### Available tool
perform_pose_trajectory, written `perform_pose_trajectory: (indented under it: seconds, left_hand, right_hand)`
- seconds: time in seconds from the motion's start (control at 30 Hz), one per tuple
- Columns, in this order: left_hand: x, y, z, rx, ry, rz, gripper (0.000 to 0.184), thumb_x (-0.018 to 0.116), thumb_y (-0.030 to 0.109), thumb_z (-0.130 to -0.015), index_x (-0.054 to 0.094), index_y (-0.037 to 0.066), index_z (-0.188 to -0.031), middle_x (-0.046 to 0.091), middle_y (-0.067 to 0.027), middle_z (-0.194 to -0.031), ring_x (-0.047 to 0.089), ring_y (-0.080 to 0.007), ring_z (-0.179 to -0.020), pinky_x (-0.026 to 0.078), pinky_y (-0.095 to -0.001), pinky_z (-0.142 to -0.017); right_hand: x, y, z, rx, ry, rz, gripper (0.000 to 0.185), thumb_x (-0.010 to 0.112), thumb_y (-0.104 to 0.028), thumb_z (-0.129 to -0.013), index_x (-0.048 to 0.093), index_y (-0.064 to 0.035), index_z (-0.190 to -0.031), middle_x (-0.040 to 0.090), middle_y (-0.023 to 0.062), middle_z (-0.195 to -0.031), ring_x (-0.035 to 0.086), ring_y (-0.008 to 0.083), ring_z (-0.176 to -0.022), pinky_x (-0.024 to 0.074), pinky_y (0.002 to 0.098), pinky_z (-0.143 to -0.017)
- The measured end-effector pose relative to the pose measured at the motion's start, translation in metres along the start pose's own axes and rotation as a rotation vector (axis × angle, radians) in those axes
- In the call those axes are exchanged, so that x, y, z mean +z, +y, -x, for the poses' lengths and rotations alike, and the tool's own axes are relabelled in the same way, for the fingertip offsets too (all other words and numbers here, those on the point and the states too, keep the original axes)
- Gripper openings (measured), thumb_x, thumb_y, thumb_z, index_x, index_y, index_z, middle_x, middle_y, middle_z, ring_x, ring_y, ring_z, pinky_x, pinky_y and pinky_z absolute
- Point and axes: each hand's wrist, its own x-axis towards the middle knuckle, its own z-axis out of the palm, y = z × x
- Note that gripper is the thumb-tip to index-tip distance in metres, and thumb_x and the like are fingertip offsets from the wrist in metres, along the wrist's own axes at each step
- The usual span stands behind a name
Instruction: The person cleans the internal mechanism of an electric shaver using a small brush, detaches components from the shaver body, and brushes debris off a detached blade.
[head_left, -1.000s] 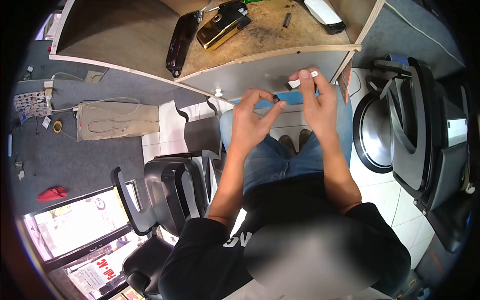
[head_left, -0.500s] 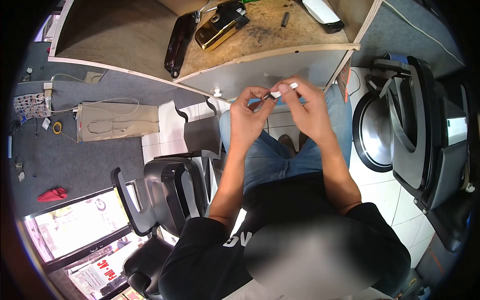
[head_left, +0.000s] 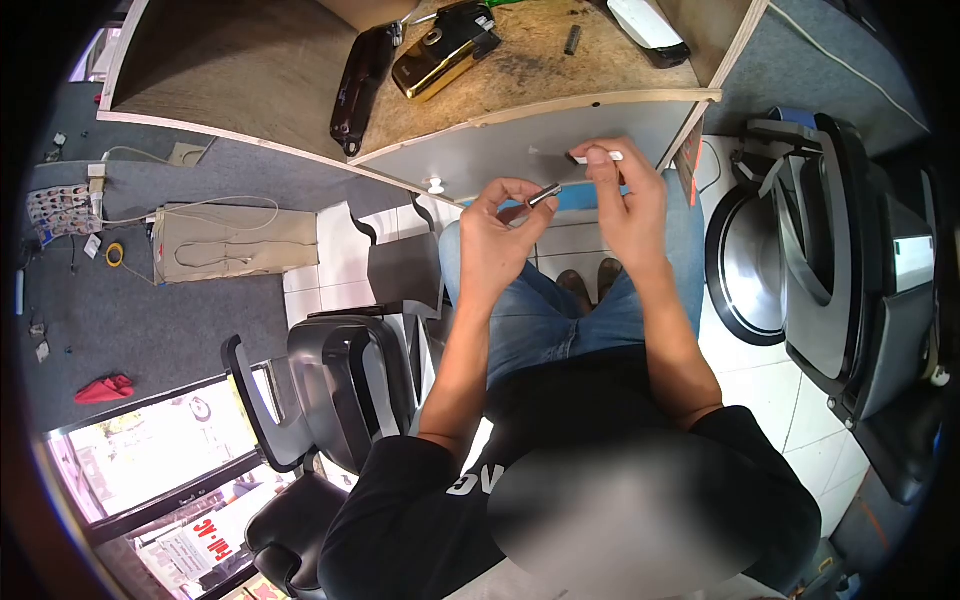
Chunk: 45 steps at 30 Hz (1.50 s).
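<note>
My left hand (head_left: 497, 235) pinches a small metal clipper blade (head_left: 544, 195) between thumb and fingers, in front of the drawer panel. To its right, my right hand (head_left: 630, 205) grips a small white brush (head_left: 613, 157), its dark tip pointing left and standing apart from the blade. Above my hands on the worn wooden worktop (head_left: 530, 75) lie a dark hair clipper (head_left: 362, 88), a black and gold clipper (head_left: 443, 50), a white and black clipper (head_left: 648, 30) and a small dark comb-like piece (head_left: 572, 40).
The grey drawer front (head_left: 500, 145) with a white knob (head_left: 434, 186) stands just beyond my hands, over my knees. A black chair (head_left: 345, 385) is at the left, and a barber chair (head_left: 850, 250) at the right. A cardboard piece (head_left: 235, 245) with a cord lies farther left.
My right hand has moved up and to the right with the brush, away from the blade. More of the blade now shows in my left hand, which stays nearly in place.
</note>
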Motion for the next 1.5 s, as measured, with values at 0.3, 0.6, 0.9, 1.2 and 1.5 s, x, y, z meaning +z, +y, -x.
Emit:
perform_pose_trajectory:
  seconds: [0.3,0.6,0.9,1.2,1.5]
  left_hand:
    - [0.000,0.004,-0.001,-0.010,0.001,0.102,0.019,0.081,0.004,-0.099,0.072,-0.004,-0.114,0.074,-0.0047,-0.102,0.072,-0.0118,-0.091,0.061,-0.0268,-0.081]
    - [-0.003,-0.009,-0.004,0.007,-0.020,0.354,0.016,0.081,0.003,-0.100,0.072,-0.003,-0.112,0.074,-0.0073,-0.103,0.072,-0.0139,-0.094,0.063,-0.0283,-0.086]
    - [-0.004,-0.006,0.000,-0.054,-0.047,0.271,0.015,0.082,0.002,-0.099,0.072,-0.004,-0.108,0.073,-0.0038,-0.101,0.070,-0.0077,-0.087,0.056,-0.0206,-0.074]
    - [-0.004,-0.009,0.001,0.013,-0.117,0.398,0.009,0.075,0.000,-0.103,0.072,-0.005,-0.110,0.078,-0.0111,-0.104,0.077,-0.0204,-0.099,0.063,-0.0354,-0.092]
    - [-0.006,-0.014,0.000,0.008,-0.166,0.445,0.011,0.070,0.004,-0.107,0.072,-0.005,-0.113,0.077,-0.0119,-0.108,0.076,-0.0206,-0.100,0.066,-0.0435,-0.098]
  right_hand:
    - [0.003,-0.004,0.009,0.082,-0.144,-0.237,0.021,0.065,-0.016,-0.111,0.077,0.0008,-0.118,0.081,0.0138,-0.113,0.079,0.0248,-0.099,0.0604,0.0353,-0.084]
    - [0.000,-0.013,0.009,0.096,-0.112,-0.298,0.021,0.065,-0.016,-0.111,0.078,-0.0001,-0.116,0.079,0.0114,-0.103,0.076,0.0206,-0.087,0.0584,0.0335,-0.077]
    - [0.002,-0.009,0.004,-0.035,0.004,-0.104,0.024,0.066,-0.020,-0.111,0.078,-0.0002,-0.107,0.076,0.0092,-0.095,0.071,0.0191,-0.080,0.0551,0.0337,-0.072]
    - [0.003,-0.007,0.006,0.151,0.014,-0.219,0.027,0.062,-0.022,-0.114,0.078,-0.0009,-0.106,0.074,0.0078,-0.089,0.066,0.0142,-0.074,0.0515,0.0302,-0.068]
    - [0.003,-0.004,0.008,0.241,-0.028,-0.290,0.029,0.062,-0.025,-0.114,0.078,-0.0016,-0.106,0.076,0.0046,-0.089,0.064,0.0112,-0.075,0.0509,0.0289,-0.067]
